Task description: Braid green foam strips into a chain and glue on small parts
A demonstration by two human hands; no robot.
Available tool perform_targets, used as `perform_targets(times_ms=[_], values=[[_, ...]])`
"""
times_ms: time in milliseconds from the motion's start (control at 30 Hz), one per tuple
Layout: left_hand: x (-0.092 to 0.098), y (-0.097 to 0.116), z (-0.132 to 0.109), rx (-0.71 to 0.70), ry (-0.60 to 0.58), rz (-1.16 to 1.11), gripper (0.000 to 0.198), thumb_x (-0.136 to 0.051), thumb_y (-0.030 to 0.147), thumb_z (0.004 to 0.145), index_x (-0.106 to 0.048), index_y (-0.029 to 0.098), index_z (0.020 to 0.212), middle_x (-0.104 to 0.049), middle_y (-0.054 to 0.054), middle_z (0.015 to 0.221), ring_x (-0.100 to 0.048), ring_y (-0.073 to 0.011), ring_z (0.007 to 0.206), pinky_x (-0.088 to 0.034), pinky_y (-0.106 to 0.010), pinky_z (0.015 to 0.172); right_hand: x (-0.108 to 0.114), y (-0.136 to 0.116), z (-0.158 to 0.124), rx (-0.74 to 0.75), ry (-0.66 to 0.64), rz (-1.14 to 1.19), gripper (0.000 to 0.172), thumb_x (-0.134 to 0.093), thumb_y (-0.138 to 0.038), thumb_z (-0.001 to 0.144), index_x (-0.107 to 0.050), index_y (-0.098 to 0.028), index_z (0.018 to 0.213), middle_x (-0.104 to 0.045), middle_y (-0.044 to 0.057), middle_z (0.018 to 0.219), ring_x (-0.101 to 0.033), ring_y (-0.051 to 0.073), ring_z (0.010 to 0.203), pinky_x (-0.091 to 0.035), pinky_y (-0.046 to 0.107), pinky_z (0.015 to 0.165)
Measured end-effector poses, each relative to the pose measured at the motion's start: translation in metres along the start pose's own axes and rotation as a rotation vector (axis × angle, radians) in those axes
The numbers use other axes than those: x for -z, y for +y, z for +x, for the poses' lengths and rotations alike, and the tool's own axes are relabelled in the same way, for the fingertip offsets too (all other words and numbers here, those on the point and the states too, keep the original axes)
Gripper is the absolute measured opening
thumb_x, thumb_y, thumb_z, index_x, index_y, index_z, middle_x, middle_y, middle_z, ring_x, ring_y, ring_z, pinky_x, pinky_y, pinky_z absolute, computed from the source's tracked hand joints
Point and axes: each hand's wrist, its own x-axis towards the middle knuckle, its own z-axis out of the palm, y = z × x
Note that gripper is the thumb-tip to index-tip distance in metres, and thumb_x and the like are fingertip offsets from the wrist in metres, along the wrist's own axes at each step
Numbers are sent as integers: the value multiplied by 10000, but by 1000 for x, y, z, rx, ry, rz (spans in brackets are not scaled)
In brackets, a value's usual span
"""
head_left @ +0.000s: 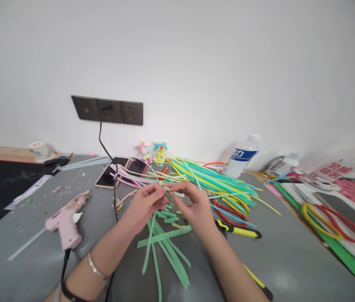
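Observation:
My left hand [148, 202] and my right hand [193, 205] meet above the middle of the table, both with fingers pinched on a light green pipe cleaner [177, 193]. Its free end pokes out near my right fingertips, while the rest is partly hidden by my fingers. Below my hands lie several loose green pipe cleaners [168, 247] and short cut green pieces [169, 216]. Beyond them rests a large bundle of yellow and turquoise pipe cleaners [215, 180], with pale pink ones [127, 176] to its left.
A pink glue gun [66, 222] with a black cord lies left. Yellow-black pliers [240, 230] sit right of my hands. Two phones [110, 172], small pipe-cleaner figures [159, 152] and a tilted bottle [242, 156] stand toward the wall. Scissors [331, 220] lie far right.

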Motion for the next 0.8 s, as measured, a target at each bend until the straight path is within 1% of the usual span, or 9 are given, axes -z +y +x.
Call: perform_targets(times_ms=[67, 200, 367, 467, 600, 800], values=[[0, 0, 0, -14, 4, -11, 317, -839, 342, 655, -609, 131, 599, -613, 21, 568, -543, -58, 520, -477, -151, 514, -2, -1, 0, -12, 0, 35, 42, -632, -183, 859, -658, -215, 868, -742, 90, 966, -693, 234, 918, -547, 359, 792], [0, -1, 1, -1, 30, -49, 318, -847, 332, 643, -603, 133, 600, -615, 21, 566, -545, -57, 522, -477, -140, 503, -1, -1, 1, 5, -57, 44, 49, -622, -168, 861, -643, -212, 858, -721, 113, 1067, -686, 234, 949, -542, 355, 783], [1, -1, 1, 26, 55, -94, 305, -845, 311, 644, -600, 133, 617, -596, 33, 545, -521, -46, 493, -471, -135, 486, 1, -4, 2, 98, -119, -71, 91, -578, -138, 871, -619, -215, 847, -703, 105, 1045, -654, 238, 1006, -495, 369, 846], [1, -1, 1, 25, 78, -108, 286, -850, 302, 630, -627, 123, 648, -589, 38, 544, -523, -45, 493, -466, -131, 475, 0, -7, 3, 116, -149, -93, 119, -558, -107, 870, -607, -215, 859, -685, 108, 1051, -633, 231, 1032, -486, 361, 855], [2, -2, 3, 25, 90, -133, 287, -855, 296, 607, -642, 118, 680, -597, 37, 546, -538, -48, 486, -472, -133, 470, 0, -8, 3, 132, -196, -120, 114, -585, -106, 856, -606, -212, 890, -662, 108, 1090, -613, 233, 1060, -482, 364, 880], [2, 1, 2, 40, 61, -129, 233, -820, 256, 656, -650, 131, 756, -599, 43, 545, -542, -48, 480, -486, -132, 479, 5, -4, 4, 145, -166, -117, 89, -600, -135, 881, -636, -216, 890, -677, 102, 1099, -638, 224, 1030, -489, 368, 883]])
